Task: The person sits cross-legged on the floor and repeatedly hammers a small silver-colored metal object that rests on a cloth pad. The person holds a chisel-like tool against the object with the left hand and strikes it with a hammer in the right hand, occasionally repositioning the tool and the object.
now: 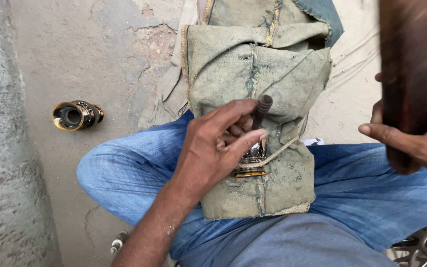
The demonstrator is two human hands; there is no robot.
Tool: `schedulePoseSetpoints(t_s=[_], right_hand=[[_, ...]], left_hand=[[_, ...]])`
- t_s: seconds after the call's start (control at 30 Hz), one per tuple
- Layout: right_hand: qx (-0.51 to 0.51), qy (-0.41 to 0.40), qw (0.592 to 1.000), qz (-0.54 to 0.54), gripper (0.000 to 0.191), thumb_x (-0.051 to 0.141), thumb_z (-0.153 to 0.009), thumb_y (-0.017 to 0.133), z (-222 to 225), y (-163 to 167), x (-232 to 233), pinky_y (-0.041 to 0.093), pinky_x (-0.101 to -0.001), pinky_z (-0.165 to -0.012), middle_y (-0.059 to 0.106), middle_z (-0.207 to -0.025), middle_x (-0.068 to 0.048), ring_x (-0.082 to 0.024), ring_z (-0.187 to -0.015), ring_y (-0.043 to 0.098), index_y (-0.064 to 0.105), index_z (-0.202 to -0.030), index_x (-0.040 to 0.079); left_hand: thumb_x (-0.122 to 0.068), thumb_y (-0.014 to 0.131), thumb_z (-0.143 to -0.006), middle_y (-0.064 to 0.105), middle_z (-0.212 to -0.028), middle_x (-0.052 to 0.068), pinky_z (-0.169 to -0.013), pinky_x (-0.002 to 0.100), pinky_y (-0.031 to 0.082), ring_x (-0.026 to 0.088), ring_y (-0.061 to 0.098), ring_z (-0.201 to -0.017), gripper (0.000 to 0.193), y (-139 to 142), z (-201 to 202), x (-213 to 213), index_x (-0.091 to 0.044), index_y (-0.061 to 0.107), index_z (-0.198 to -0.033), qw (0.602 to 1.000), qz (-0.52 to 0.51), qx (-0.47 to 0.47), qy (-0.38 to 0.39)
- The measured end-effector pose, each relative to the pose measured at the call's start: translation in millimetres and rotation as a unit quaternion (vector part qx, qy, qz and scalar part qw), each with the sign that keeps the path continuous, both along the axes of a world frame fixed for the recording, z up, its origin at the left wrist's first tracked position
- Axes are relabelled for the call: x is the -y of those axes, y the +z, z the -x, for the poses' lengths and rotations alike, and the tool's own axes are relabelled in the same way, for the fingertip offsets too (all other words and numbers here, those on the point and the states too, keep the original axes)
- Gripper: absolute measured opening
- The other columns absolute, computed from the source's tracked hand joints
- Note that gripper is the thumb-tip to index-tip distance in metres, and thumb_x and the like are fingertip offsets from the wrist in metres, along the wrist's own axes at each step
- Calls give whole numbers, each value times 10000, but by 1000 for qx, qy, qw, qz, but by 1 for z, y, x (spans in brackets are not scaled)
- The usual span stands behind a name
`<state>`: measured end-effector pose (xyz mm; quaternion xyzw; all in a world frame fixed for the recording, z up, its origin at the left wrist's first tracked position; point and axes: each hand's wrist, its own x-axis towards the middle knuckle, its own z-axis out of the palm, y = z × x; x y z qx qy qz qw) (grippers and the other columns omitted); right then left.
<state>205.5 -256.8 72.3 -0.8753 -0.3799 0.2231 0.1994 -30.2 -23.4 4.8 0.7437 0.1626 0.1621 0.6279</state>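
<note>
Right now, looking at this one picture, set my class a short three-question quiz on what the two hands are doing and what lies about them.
1. True or false: the left hand steadies a dark rod upright on a gold-rimmed metal piece.
2. What does the right hand grip?
A. a blurred dark wooden handle
B. a pair of pliers
C. nothing
3. Fill in: the second gold-rimmed fitting lies on the concrete floor to the person's ____.

Key: 1 true; 2 A; 3 left.
</note>
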Motion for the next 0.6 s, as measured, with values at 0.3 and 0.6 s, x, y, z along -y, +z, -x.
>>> schedulePoseSetpoints(t_s=[0.3, 0.6], right_hand=[[-157, -72, 975, -136, 477, 66, -857, 726, -1, -10, 23, 607, -361, -970, 645, -987, -77, -171, -1002, 705, 556, -1300, 9], [-58, -26, 997, 51, 536, 23, -811, 844, 2, 0, 13, 630, -381, -578, 676, -807, -103, -223, -617, 716, 569, -1272, 22]], left_hand=[[-156, 812, -888, 737, -892, 81, -623, 264, 646, 112, 732, -789, 383, 6, 3, 23, -49, 651, -1219, 991, 54, -114, 54], [-127, 792, -916, 733, -989, 132, -661, 300, 638, 200, 768, -827, 440, 18, 4, 35, -46, 628, -1316, 988, -106, -70, 91]])
